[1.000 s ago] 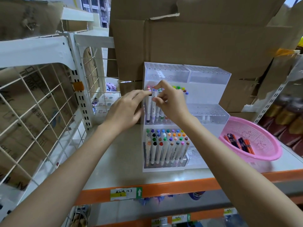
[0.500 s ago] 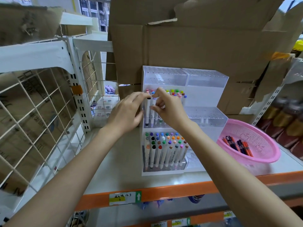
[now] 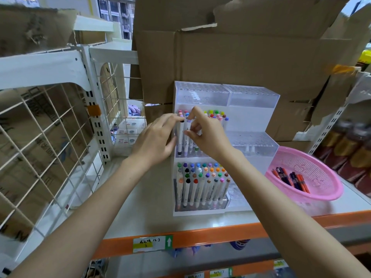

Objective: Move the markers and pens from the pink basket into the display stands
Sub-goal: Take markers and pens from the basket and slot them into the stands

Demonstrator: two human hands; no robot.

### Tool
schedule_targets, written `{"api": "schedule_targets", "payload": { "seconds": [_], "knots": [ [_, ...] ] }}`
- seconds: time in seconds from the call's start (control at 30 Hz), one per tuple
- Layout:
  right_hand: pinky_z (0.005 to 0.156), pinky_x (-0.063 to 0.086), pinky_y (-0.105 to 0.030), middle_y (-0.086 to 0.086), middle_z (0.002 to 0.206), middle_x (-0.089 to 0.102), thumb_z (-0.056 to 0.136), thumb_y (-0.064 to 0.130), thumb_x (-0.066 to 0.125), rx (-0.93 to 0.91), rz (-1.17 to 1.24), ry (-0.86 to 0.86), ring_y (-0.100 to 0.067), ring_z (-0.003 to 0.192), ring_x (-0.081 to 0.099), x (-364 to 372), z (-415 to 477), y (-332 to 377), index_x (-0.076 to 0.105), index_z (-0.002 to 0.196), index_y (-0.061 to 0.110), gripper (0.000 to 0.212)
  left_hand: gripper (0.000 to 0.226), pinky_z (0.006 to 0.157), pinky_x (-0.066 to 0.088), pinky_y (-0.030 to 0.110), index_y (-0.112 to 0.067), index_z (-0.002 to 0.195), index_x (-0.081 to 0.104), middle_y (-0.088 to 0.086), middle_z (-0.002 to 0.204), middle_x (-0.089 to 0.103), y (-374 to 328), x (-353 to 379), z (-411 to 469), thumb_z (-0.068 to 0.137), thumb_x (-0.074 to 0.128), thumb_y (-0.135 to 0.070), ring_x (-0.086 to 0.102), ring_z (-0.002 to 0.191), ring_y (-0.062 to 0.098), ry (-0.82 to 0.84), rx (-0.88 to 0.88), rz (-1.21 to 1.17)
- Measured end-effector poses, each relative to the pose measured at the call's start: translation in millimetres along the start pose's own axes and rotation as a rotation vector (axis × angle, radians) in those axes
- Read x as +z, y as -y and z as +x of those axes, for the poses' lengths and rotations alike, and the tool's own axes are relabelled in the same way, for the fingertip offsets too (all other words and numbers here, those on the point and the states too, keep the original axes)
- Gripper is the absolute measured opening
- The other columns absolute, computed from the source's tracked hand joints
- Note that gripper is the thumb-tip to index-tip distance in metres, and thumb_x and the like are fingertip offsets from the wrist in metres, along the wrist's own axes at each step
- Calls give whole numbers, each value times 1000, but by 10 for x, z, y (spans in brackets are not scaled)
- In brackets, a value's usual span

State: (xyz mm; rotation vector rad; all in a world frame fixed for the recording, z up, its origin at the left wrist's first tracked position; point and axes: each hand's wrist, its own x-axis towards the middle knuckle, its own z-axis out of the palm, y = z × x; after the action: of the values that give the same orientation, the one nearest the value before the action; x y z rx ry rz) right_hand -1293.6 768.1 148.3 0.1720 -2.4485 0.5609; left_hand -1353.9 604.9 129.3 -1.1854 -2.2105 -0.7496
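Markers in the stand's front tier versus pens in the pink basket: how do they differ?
Markers stand upright in the display stand; pens lie loose in the pink basket. Markers have white barrels and many-coloured caps; pens are dark or orange. Both sit on the same shelf.

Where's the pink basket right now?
Head view: the pink basket sits on the shelf at the right, just right of the display stand, with a few pens lying inside.

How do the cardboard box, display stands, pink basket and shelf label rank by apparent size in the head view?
1. cardboard box
2. display stands
3. pink basket
4. shelf label
The label sits nearest the camera yet looks smallest.
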Motion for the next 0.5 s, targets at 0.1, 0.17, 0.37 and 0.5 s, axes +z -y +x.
{"api": "schedule_targets", "payload": {
  "seconds": [0.1, 0.17, 0.37, 0.5],
  "knots": [
    [58, 41, -26, -3, 92, 66, 85, 17, 70, -95, -173, -84, -22, 80, 62, 19, -42, -9, 52, 108, 11, 30, 52, 96, 49, 44, -17, 132, 47, 2, 136, 50, -24, 12, 4, 84, 66, -10, 52, 122, 24, -5, 2, 0],
    [63, 38, -25, -4, 102, 62, 81, 20, 73, -129, -230, -169, -24, 90, 58, 34, -63, -43, 58, 107, 12, 30, 55, 99, 47, 45, -16, 134, 45, 3, 138, 49, -39, 20, 6, 83, 65, -9, 50, 124, 24, -9, 6, 2],
    [92, 44, -40, -4, 121, 57, 87, 41, 60, -53, -307, -214, -26, 108, 54, -7, -67, -176, 56, 122, 16, 43, 63, 114, 26, 43, -14, 144, 39, 6, 148, 41, -145, 66, 69, 86, 63, -12, 37, 137, 22, 30, 61, 81],
    [108, 31, -44, -3, 132, 54, 90, 44, 57, -30, -390, -103, -26, 123, 50, -82, -63, -272, 53, 128, 20, 45, 54, 114, 17, 36, -15, 141, 42, 5, 146, 43, -169, 104, 134, 90, 59, -20, 37, 137, 21, 52, 58, 136]
  ]
}}
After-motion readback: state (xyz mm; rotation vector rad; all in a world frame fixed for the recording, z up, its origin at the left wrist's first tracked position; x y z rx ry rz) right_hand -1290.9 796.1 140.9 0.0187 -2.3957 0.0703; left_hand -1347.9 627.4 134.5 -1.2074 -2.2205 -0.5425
